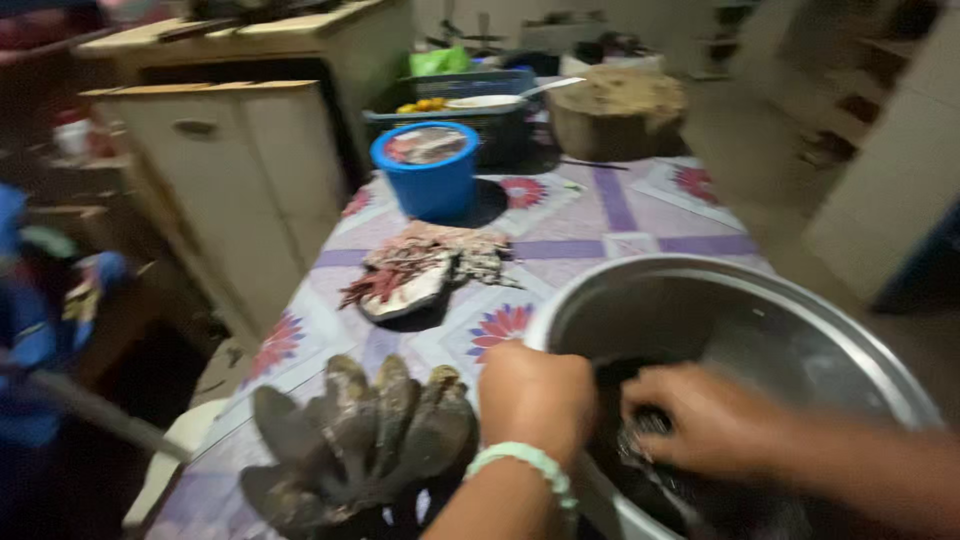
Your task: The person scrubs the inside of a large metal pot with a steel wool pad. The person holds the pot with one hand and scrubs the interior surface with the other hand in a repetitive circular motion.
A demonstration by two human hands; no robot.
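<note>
**Both hands on something dark and wet inside the big steel basin**

A large round basin of shiny steel [880, 370] sits at the near right corner of the table [600, 220], which is covered with a pale cloth printed with purple bands and red flowers. The right hand [700, 415] reaches down into it, fingers curled closed around a small dark, glistening object [645, 430] low against the near wall. The picture is too blurred to tell what that object is. The left hand [535, 395], with a pale green beaded bracelet [525, 462] at the wrist, is bunched over the basin's near rim, just beside the right; whether it grips anything I cannot tell.

Judged from the sheen, the dark object is probably wet and slippery, small and light, so a full wrap of the fingers suits it better than a fingertip pinch. The basin itself looks stiff and thin-walled; its rim is the natural place to steady it.

Just left of the hands lies a bunch of dark, mottled plantains [350, 440]. Further back are a plate of reddish scraps [410, 275] and a blue plastic tub [432, 170].
</note>
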